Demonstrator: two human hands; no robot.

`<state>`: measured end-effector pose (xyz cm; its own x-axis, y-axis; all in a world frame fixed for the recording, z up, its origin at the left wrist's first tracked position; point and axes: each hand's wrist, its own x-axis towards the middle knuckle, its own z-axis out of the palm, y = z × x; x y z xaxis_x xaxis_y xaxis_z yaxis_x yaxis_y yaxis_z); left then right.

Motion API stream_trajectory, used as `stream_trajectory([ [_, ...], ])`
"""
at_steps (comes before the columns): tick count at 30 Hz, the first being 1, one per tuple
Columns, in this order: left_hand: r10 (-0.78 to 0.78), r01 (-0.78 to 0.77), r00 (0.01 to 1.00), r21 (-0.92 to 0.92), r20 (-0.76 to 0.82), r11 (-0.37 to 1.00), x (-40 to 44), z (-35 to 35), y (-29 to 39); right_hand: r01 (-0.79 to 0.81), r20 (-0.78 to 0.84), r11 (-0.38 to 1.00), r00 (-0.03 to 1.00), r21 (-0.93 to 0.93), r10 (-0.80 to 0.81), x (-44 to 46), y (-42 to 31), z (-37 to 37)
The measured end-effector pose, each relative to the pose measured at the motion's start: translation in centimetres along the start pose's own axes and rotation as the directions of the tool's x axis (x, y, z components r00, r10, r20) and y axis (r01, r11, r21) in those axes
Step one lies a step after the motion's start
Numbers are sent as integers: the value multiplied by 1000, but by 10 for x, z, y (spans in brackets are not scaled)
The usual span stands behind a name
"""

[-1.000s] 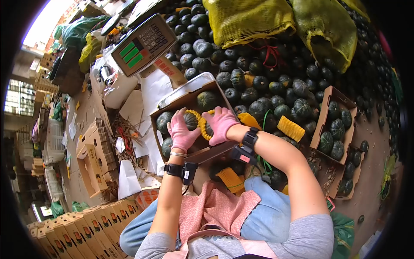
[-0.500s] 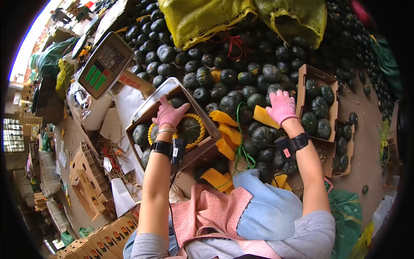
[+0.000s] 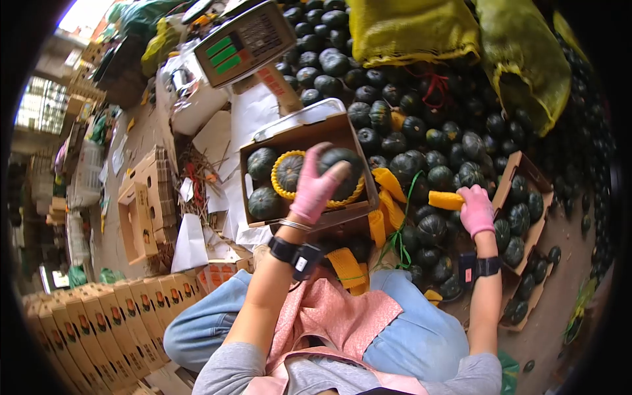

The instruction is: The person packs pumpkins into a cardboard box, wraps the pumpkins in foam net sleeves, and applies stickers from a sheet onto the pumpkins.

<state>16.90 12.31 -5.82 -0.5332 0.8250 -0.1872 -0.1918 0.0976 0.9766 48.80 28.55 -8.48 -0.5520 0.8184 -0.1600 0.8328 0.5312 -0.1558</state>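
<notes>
My left hand [image 3: 316, 187], in a pink glove and slightly blurred, grips a dark green kabocha squash [image 3: 340, 172] at the right side of a cardboard box [image 3: 289, 146]. A yellow foam net sleeve lies partly hidden beneath that squash. Beside it in the box, another kabocha squash [image 3: 288, 172] wears a yellow foam ring, and two bare ones sit at the left. Over the squash pile, my right hand [image 3: 476, 209], also gloved in pink, pinches a yellow foam net sleeve [image 3: 446, 200] by its right end.
The box rests on a scale whose display [image 3: 245, 43] stands behind it. More foam sleeves [image 3: 388, 191] and green twine [image 3: 398, 240] lie right of the box. A second box of squash [image 3: 517, 217] is at far right. Yellow mesh sacks [image 3: 415, 33] lie behind; folded cartons [image 3: 118, 322] stand lower left.
The view has turned, shifting the scene rightward. My right hand has taken hold of the foam sleeve and tilted it level. In the box, my left hand has closed on the squash at the right side.
</notes>
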Motion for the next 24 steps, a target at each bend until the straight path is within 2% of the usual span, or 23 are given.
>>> stream_trajectory([
  [1,162,-163,986,322,29,933,-6,8,-5,29,-10,999,1000,19,-28,0,-6,-5],
  [2,287,-286,953,606,99,742,-10,13,-8,55,-16,998,998,36,-55,-1,-11,-10],
  [4,427,-307,894,883,139,355,-13,12,-12,36,-113,949,994,312,-1,-1,-29,-14],
  [5,333,-189,942,898,51,398,-11,8,-12,77,-132,918,991,389,-27,-2,-43,-24],
  [6,354,-164,935,920,29,356,-8,1,-13,212,-242,844,965,494,-100,0,-61,-33],
  [8,454,-182,888,960,68,213,-2,-6,-13,411,-335,712,907,570,-255,20,-77,-33],
  [10,448,-300,873,936,192,182,4,-11,-18,525,-381,637,850,565,-362,34,-128,-56],
  [11,414,-340,881,914,228,221,5,-14,-22,592,-430,601,805,537,-409,44,-156,-55],
  [12,421,-322,890,894,175,310,6,-19,-23,652,-474,563,757,507,-450,52,-181,-50],
  [14,409,-283,910,831,74,479,8,-39,-23,589,-342,665,808,460,-479,56,-219,-40],
  [15,421,-283,906,816,54,505,10,-56,-27,512,-210,768,859,386,-467,57,-229,-35],
  [16,299,-195,953,838,41,509,6,-66,-15,431,-74,852,900,297,-430,58,-238,-32],
  [17,219,-169,971,924,96,344,1,-72,-5,367,24,898,923,243,-384,59,-243,-31],
  [18,133,-152,983,974,131,168,-3,-76,2,380,81,897,910,226,-406,61,-246,-35],
  [19,-15,-134,991,985,137,112,-2,-79,8,399,140,894,892,203,-429,64,-247,-39],
  [20,-24,-158,987,987,159,42,-2,-79,11,421,201,889,869,178,-452,67,-249,-41],
  [21,-34,-181,983,983,180,-24,-1,-77,11,472,146,869,858,151,-492,70,-252,-35],
  [22,-43,-204,979,975,201,-89,1,-75,9,536,135,843,833,48,-537,73,-258,-30],
  [23,-57,-198,979,975,193,-98,5,-74,2,561,158,828,818,-10,-553,72,-264,-27],
  [24,8,-200,979,976,202,-88,9,-73,-6,585,180,809,804,-66,-567,71,-271,-26],
])
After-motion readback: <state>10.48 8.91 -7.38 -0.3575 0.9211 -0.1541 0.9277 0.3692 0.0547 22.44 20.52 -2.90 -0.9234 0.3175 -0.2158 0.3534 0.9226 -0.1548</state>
